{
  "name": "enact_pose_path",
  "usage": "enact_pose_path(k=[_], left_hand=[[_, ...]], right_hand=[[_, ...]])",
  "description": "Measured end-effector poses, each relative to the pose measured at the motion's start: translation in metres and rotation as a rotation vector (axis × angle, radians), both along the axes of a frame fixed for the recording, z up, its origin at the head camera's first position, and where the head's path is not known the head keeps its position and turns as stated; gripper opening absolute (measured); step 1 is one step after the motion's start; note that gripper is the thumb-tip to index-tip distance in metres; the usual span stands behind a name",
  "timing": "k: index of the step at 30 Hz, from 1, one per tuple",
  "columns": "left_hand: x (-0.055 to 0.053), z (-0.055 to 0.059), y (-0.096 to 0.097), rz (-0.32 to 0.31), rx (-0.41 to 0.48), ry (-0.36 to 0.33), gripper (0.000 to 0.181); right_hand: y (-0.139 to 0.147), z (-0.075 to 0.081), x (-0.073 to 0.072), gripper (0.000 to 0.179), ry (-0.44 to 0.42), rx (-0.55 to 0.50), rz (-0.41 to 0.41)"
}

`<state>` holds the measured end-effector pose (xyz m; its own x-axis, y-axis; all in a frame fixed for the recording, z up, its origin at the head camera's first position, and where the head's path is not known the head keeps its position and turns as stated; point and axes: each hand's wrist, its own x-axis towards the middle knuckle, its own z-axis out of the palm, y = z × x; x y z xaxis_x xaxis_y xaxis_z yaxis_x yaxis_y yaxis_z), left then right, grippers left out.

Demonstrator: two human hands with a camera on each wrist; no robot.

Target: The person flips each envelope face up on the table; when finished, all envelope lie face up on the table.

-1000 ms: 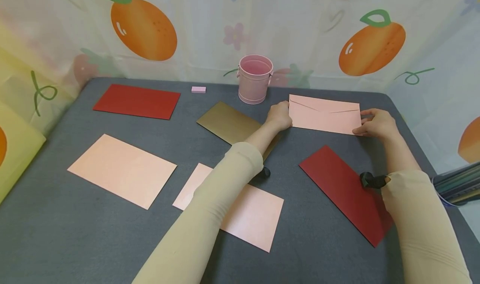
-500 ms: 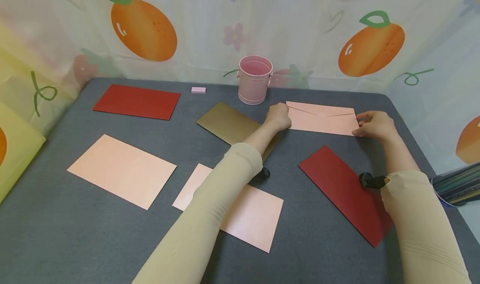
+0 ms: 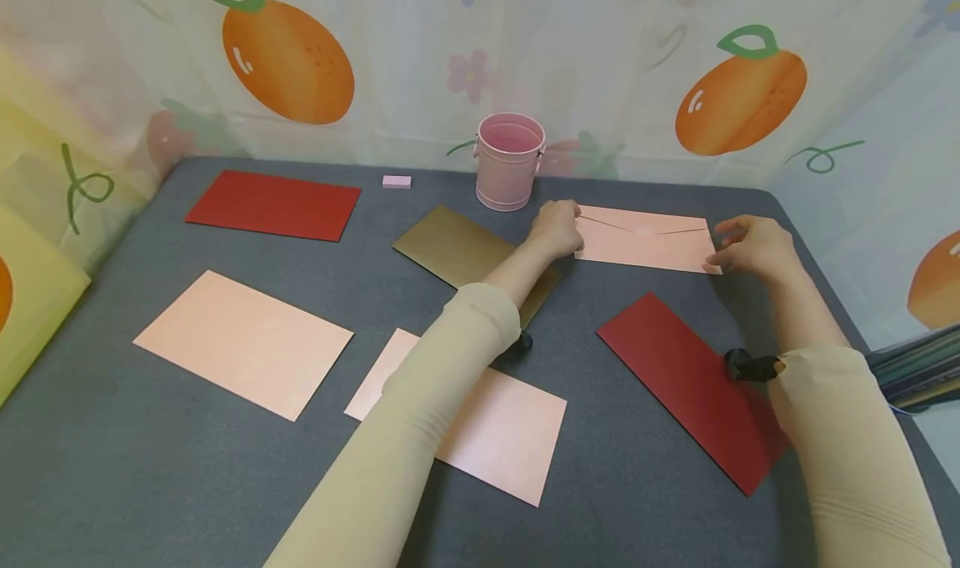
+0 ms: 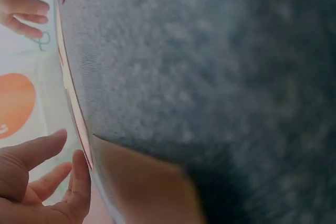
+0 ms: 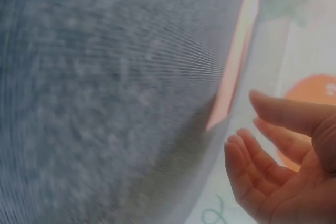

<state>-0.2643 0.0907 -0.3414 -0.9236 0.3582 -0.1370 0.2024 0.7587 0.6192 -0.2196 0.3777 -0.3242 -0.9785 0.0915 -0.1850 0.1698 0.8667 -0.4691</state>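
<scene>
A light pink envelope (image 3: pixel 648 247), its flap side up, lies at the far right of the table. My left hand (image 3: pixel 557 228) is at its left edge; the left wrist view shows that hand's thumb and fingers (image 4: pixel 79 182) apart, with nothing pinched. Just off the right edge is my right hand (image 3: pixel 756 247), its fingers loosely bent and holding nothing in the right wrist view. A gold envelope (image 3: pixel 457 243) is partly hidden under my left forearm. That sleeve also crosses a pale pink envelope (image 3: pixel 510 434). Beneath my right forearm lies a dark red envelope (image 3: pixel 682 376).
A pink bucket (image 3: pixel 510 168) stands at the back, with a small lilac block (image 3: pixel 397 182) to its left. Farther left lie a red envelope (image 3: pixel 273 205) and a peach envelope (image 3: pixel 243 343). A holder of dark pens or pencils (image 3: pixel 918 372) is at the right edge.
The pink envelope has come down flat onto the table, slightly nearer. Both hands have loosened from its ends, the right hand drawing away from the edge.
</scene>
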Motion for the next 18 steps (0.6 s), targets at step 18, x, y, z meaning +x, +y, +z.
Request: enact_pose_path(k=[18], left_hand=[[0.049, 0.011, 0.024, -0.422, 0.103, -0.159, 0.053]], right_hand=[[-0.015, 0.019, 0.049, 0.072, -0.118, -0.024, 0.228]])
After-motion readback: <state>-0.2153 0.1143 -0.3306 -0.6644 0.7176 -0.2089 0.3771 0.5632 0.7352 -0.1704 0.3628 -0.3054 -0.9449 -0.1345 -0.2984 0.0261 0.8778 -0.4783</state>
